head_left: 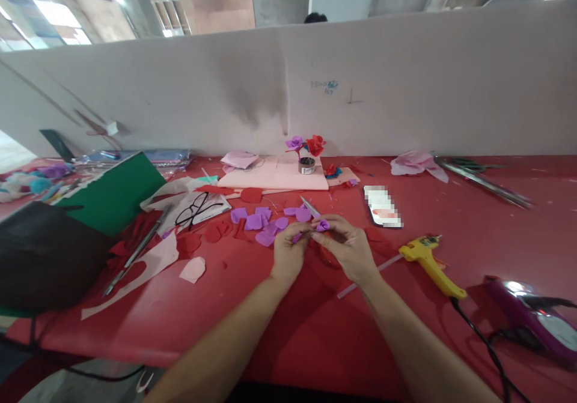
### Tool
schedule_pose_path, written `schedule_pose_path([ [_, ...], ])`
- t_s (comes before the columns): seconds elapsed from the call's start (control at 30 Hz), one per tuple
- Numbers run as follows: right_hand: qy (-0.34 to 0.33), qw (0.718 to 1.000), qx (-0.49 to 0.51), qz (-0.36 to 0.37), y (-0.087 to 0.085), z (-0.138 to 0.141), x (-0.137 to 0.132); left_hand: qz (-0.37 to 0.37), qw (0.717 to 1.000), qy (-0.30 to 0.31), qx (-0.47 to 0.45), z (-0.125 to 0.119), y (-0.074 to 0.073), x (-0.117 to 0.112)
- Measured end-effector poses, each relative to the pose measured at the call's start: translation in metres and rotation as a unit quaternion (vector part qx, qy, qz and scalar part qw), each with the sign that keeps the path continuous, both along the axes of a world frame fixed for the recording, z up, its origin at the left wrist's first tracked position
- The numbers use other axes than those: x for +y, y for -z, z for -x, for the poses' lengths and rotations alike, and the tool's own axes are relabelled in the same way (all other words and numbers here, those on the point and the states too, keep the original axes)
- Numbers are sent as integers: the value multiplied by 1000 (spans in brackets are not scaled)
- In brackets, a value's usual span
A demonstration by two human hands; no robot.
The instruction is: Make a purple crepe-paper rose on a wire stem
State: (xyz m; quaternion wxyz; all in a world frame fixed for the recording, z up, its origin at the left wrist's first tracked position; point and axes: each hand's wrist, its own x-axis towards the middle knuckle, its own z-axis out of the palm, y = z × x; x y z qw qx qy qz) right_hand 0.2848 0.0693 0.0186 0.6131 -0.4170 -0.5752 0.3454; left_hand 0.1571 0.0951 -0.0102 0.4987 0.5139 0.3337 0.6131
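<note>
Can make out, seemingly, "25" in handwriting on far white partition; cannot read the label on the small tin before it. Grasping a curled purple flower with nearly closed fingertips of left hand and right hand, near the centre, just right of loose purple petals.

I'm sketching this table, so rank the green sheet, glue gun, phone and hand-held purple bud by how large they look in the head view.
1. Green sheet, partly hidden
2. Glue gun
3. Phone
4. Purple bud
</note>
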Motion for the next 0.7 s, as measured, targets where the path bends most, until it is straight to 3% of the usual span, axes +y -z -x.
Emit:
schedule_pose_path([
  [0.27,58,996,-58,-46,-2,-1,-1,-26,998,5,50,0,-2,-3],
  [0.57,-8,999,-29,-35,0,-2,3,-38,999,-4,31,3,-4,-3],
  [0.7,5,999,3,-33,1,1,2,-44,998,-9,49,4,-5,-4],
])
